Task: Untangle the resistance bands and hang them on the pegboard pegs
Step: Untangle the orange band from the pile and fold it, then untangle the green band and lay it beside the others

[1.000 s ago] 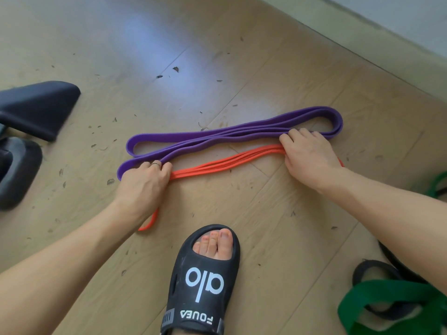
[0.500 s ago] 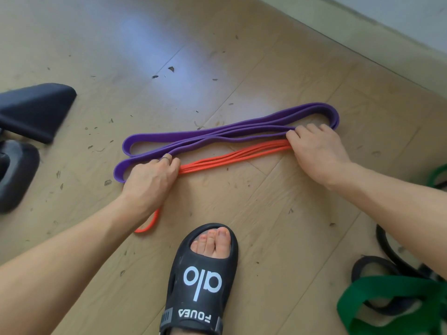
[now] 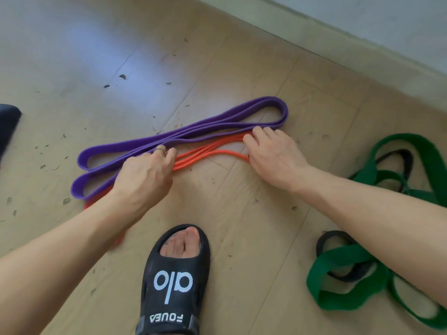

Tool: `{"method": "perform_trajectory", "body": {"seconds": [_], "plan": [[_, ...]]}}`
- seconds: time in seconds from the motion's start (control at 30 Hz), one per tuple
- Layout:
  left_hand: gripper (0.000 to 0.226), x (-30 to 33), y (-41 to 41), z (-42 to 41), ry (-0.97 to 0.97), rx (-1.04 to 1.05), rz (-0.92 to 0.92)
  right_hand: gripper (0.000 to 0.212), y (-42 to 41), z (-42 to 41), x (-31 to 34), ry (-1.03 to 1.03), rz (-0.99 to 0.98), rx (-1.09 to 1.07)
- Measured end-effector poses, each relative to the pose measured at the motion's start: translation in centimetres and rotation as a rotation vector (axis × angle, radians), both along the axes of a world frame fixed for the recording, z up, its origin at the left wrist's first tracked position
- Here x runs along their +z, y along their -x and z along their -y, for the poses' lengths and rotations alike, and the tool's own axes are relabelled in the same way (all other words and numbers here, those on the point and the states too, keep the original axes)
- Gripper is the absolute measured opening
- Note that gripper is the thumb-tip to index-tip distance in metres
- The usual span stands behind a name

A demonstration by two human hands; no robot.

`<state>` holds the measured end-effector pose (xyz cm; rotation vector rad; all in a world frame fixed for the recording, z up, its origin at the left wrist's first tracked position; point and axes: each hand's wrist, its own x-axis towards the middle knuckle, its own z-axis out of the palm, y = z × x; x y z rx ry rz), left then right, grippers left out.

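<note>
A wide purple band (image 3: 208, 124) lies folded in long loops on the wooden floor. Just in front of it runs a thin orange band (image 3: 208, 153), doubled into several strands. My left hand (image 3: 145, 175) grips the orange strands near their left part, fingers curled over them and touching the purple band's edge. My right hand (image 3: 273, 155) pinches the orange strands at their right end, beside the purple loop. A green band (image 3: 343, 272) tangled with a black band (image 3: 338, 238) lies at the right, partly under my right forearm. No pegboard is in view.
My foot in a black slide sandal (image 3: 173, 284) stands at the bottom centre. A dark padded object (image 3: 7, 124) shows at the left edge. A skirting board (image 3: 338, 44) and wall run along the top right. Small debris dots the floor.
Both hands have drawn closer together along the orange band, and one orange strand now bows out toward me. The view has shifted left, showing more of the green and black bands.
</note>
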<state>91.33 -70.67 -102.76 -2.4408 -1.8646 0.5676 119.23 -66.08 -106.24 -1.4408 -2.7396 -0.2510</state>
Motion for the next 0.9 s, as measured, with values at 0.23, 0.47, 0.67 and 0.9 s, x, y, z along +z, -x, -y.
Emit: {"method": "perform_trajectory", "body": {"seconds": [0.23, 0.47, 0.67, 0.9], "plan": [[0.024, 1.9, -9.3, -0.3, 0.016, -0.246, 0.203, 0.011, -8.8, 5.1, 3.6, 0.255, -0.162, -0.298], [0.032, 3.6, -17.9, 3.1, 0.224, -0.386, 0.383, 0.023, -16.0, 15.2, 6.8, 0.677, -0.059, -0.197], [0.033, 6.6, -21.8, 5.9, 0.383, -0.461, 0.375, 0.059, -14.6, 20.9, 4.9, 0.654, 0.206, -0.055], [0.03, 14.0, -23.5, 6.2, 0.428, -0.527, 0.324, 0.041, -12.6, 21.7, 4.8, 0.503, 0.268, -0.266]]}}
